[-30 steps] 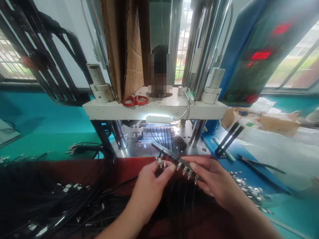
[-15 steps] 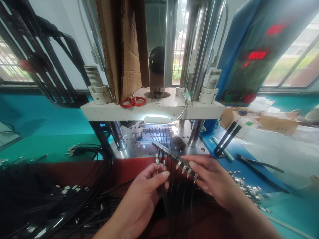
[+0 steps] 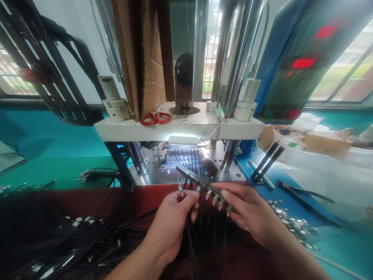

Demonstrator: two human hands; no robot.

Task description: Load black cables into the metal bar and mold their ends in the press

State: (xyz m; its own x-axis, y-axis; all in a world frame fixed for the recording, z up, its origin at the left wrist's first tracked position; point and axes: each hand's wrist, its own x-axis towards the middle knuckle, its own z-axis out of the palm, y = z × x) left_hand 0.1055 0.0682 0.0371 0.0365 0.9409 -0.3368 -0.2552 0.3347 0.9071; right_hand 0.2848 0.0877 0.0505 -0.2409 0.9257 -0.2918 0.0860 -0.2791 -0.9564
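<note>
A workshop, shown by the press (image 3: 179, 130), control box (image 3: 294, 66) and pliers (image 3: 303, 190).

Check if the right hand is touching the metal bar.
Touching: the head view shows the right hand pinching the metal bar at its nearer end.

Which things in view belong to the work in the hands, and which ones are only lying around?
Seemingly in the work:
metal bar, held by the right hand
cable ends, some in the left hand, others along the bar

Apparently only lying around:
red-handled scissors on the white plate
pliers, right of both hands
cardboard near the scissors
</note>
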